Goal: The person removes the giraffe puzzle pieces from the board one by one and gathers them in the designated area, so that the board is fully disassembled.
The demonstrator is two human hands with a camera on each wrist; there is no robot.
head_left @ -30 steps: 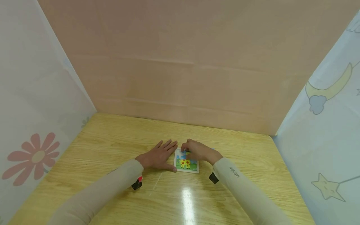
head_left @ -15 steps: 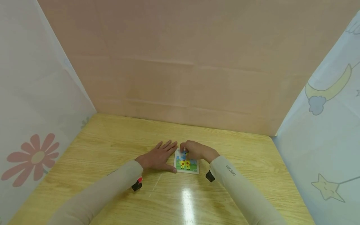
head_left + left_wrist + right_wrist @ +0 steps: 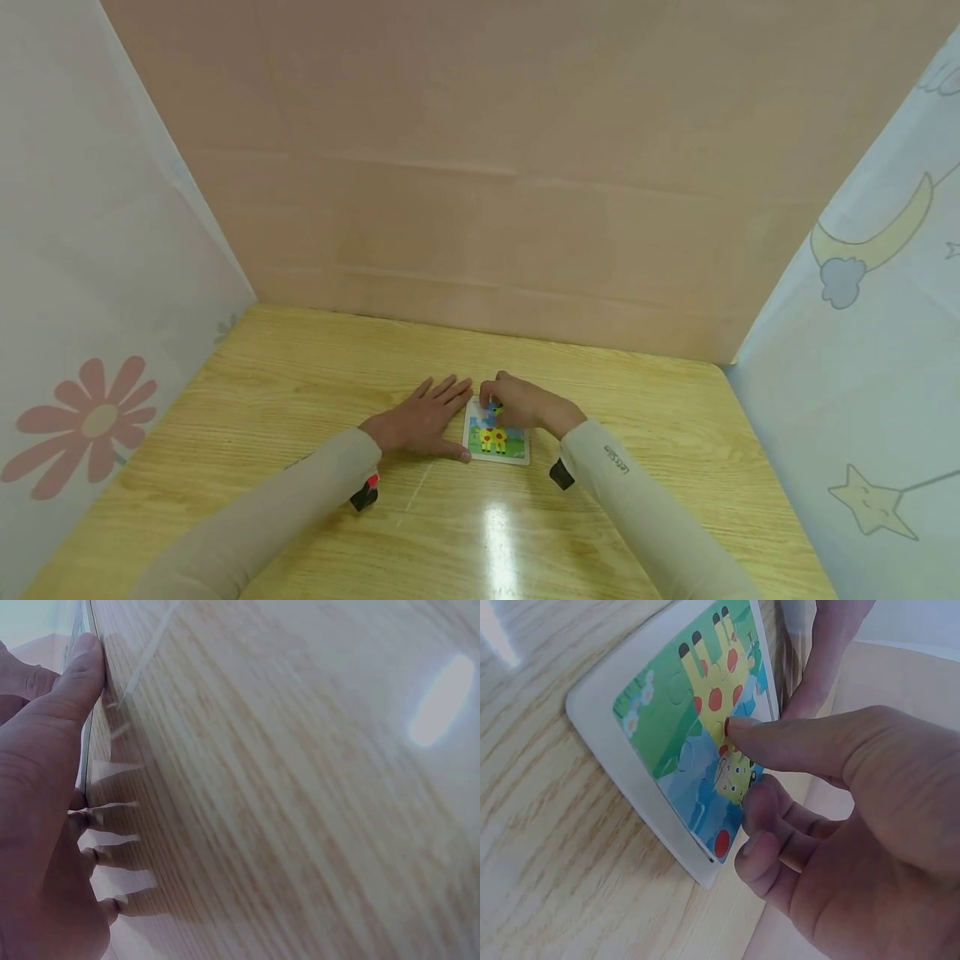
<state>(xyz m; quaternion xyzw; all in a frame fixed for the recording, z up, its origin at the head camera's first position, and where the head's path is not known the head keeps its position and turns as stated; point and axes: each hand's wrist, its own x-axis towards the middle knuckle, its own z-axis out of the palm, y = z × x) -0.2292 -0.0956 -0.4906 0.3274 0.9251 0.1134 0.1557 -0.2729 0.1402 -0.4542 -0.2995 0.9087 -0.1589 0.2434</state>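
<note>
A jigsaw puzzle [image 3: 716, 697] with a yellow, red-spotted giraffe on green and blue lies in its white tray [image 3: 604, 724] on the table. My left hand [image 3: 423, 419] lies flat left of the tray, fingers spread; its thumb [image 3: 84, 667] touches the tray's edge. Over the puzzle's upper part, my right hand [image 3: 525, 402] pinches the giraffe-head piece [image 3: 733, 776] between thumb and fingers. The thumb [image 3: 754, 735] sits on the giraffe's neck, with curled fingertips [image 3: 757, 851] at the opposite edge. From the head, this hand hides the puzzle's upper right.
The wood-grain table [image 3: 300, 367] stretches around both hands. Behind it rises a tan panel [image 3: 480, 233]. A white sheet with a flower [image 3: 97, 421] stands on the left, another with a moon and a star [image 3: 873, 504] on the right.
My right hand and wrist have shifted slightly left over the puzzle, then stayed nearly still. A bit of blue seen past the right wrist is out of sight now. My left hand stays put.
</note>
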